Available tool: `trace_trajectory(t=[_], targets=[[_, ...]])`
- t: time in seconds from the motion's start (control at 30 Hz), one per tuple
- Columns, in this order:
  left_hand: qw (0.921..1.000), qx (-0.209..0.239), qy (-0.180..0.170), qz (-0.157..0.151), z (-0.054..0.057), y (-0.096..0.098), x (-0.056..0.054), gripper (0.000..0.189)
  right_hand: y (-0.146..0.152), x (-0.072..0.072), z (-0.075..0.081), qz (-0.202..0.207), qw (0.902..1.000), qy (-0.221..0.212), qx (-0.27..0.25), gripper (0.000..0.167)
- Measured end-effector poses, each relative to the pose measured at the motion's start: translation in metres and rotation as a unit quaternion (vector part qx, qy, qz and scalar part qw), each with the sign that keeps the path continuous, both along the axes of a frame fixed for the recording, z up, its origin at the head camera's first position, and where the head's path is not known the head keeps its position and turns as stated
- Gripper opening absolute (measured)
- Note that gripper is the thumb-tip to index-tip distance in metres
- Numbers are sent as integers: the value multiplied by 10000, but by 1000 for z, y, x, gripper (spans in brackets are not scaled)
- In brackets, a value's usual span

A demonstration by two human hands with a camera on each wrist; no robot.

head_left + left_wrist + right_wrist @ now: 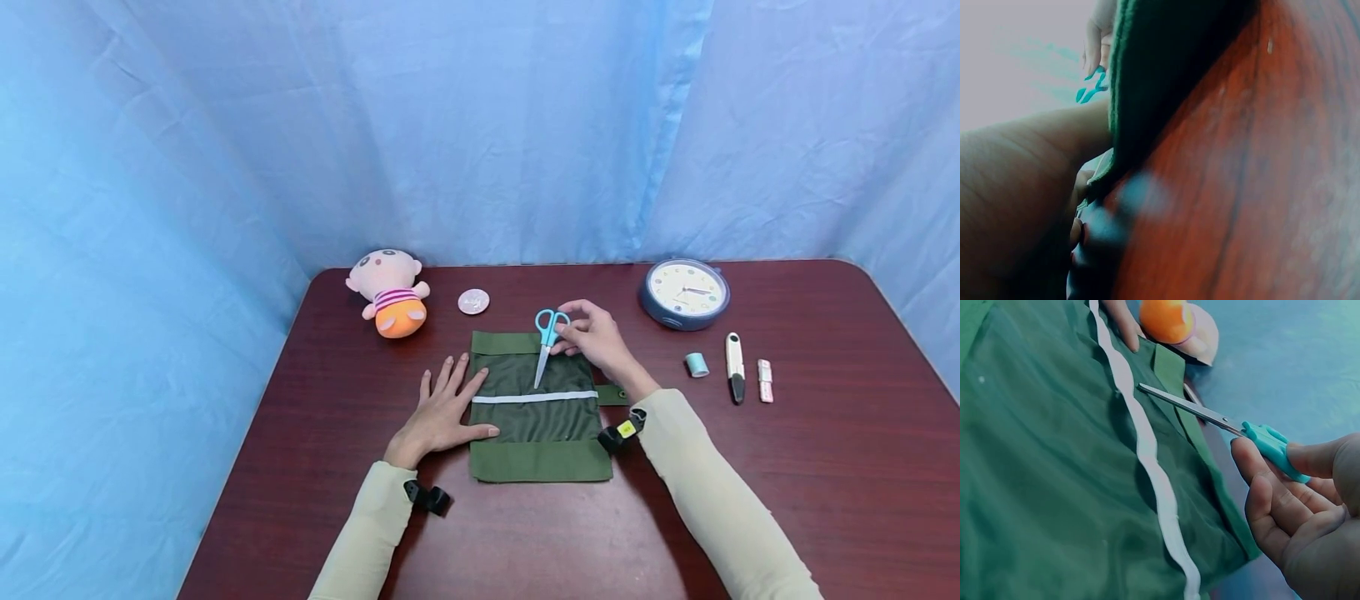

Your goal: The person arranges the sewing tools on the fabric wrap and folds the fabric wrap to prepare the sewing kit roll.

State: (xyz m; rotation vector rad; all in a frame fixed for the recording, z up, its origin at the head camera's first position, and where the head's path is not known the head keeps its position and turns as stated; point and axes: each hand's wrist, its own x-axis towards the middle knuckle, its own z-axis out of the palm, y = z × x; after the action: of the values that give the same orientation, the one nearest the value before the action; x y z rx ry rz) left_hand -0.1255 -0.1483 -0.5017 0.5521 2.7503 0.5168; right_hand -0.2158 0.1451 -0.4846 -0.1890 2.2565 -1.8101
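Observation:
A green cloth pouch lies unfolded on the table, with a white elastic band running across its middle. My left hand rests spread on the pouch's left edge, fingers and thumb extended. Between thumb and fingers, my right hand pinches the turquoise handles of a pair of scissors over the pouch's upper part. The closed blades point toward the band, and in the right wrist view the scissors' tip is close to it. In the left wrist view, the pouch's raised edge partly hides the scissors.
A plush doll and a round pale disc lie at the back left. On the right are an alarm clock, a thread spool, a white-and-black utility knife and a small pink-and-white item. A snap strap extends from the pouch.

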Motion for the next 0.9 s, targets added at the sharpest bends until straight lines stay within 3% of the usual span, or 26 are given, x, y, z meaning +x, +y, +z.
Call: trace_trajectory(t=[0.9], targets=[[9999, 16, -102, 32, 1, 1, 0, 94, -36, -7, -6, 462, 9983, -286, -211, 34]])
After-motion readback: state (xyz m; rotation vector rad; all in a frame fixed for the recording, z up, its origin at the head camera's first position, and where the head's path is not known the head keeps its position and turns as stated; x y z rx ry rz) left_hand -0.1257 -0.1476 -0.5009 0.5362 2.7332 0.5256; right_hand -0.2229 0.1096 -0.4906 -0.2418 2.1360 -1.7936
